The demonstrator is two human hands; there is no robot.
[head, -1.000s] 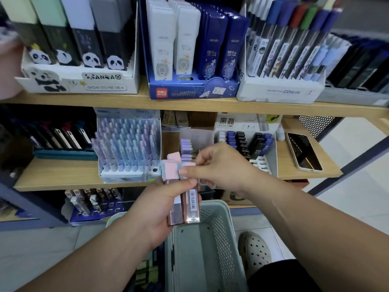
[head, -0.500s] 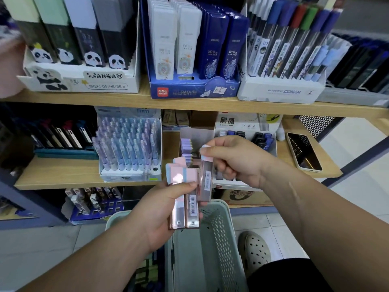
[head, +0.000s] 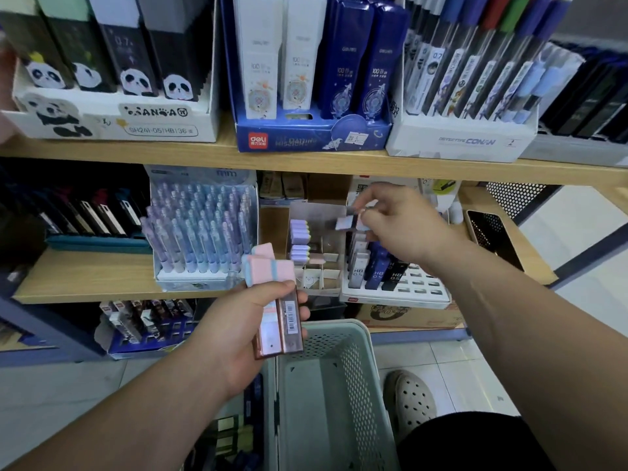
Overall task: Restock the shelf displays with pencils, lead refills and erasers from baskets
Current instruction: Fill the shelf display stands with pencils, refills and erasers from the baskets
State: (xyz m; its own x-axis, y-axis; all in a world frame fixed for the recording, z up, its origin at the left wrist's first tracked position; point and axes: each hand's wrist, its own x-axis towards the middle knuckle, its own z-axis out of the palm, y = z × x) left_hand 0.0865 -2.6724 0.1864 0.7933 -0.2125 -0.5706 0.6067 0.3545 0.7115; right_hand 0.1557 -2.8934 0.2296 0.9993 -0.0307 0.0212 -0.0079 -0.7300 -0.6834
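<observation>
A stack of refills is gripped in the left hand above the basket. One refill is pinched by the right hand over the clear tray on the middle shelf.

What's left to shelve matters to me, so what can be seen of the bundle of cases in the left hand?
The bundle of cases is a few slim, translucent pinkish-brown plastic cases with pastel pink caps edged blue. The front one carries a white barcode label. They stand nearly upright, caps up, above the green basket. The left hand grips them, thumb across the front, fingers wrapped round the right side.
</observation>
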